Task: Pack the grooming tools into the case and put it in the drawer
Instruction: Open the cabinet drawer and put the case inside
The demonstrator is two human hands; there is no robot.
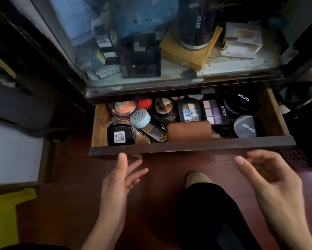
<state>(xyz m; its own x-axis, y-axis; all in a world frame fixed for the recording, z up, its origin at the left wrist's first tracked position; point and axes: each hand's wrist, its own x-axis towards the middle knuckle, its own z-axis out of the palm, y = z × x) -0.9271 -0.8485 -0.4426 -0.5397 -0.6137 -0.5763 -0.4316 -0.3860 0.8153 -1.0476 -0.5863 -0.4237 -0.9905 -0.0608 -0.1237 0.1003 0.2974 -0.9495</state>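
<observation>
Below the open drawer [191, 148], left hand [119, 183] fingers spread, right hand [270, 179] loosely curled, both empty, brown case [188, 130] inside.

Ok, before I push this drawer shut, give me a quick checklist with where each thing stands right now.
1. Brown case inside the drawer: ok.
2. Case lying flat among the makeup: ok.
3. Case closed: cannot tell.
4. Anything standing above the drawer's rim, such as the pale blue jar: cannot tell.
5. Left hand and right hand empty, in front of the drawer: ok.
6. Fingers outside the drawer: ok.
</observation>
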